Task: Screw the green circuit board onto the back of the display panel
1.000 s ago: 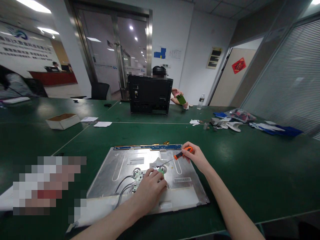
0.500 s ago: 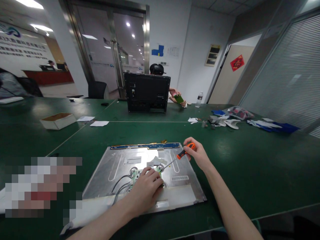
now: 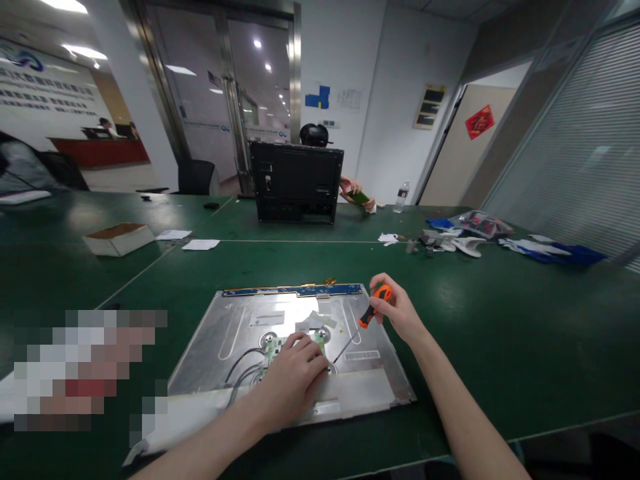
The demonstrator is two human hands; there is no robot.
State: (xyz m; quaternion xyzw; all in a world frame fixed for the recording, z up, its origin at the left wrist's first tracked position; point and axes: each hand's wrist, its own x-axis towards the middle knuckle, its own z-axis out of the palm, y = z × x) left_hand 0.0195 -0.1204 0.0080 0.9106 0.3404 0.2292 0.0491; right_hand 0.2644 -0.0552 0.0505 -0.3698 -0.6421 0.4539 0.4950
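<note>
A: From the head camera, what sits in the middle of the frame?

B: A flat metal panel (image 3: 235, 333) lies on the green table (image 3: 500, 333), just below centre. A blue strip (image 3: 295, 291) runs along its far edge.

A: And the hands?

B: The left hand (image 3: 295, 380) comes in from the bottom edge and lies on the panel, its fingers curled down over a small green circuit board (image 3: 274, 347). I cannot tell whether it pinches anything or only presses. Grey cables (image 3: 243, 367) run from the board toward the lower left of the panel.

A: The other one?

B: The right hand (image 3: 397, 310) is right of centre, above the panel's right side, clenched around the orange handle of a screwdriver (image 3: 373, 308). The shaft slants down and to the left, and its tip ends on the panel just beside the left hand's fingers.

A: Is the tip seated on a screw?

B: Too small to tell.

A: What lies further up the frame?

B: A black monitor (image 3: 297, 183) stands upright at upper centre with its back to the camera. A person sits behind it, and that person's hand (image 3: 350, 185) holds something green just to its right. A water bottle (image 3: 401, 198) stands near that hand.

A: And at the left?

B: A shallow cardboard box (image 3: 119, 239) at mid-left, with papers (image 3: 201, 245) lying beside it, well apart from the panel.
</note>
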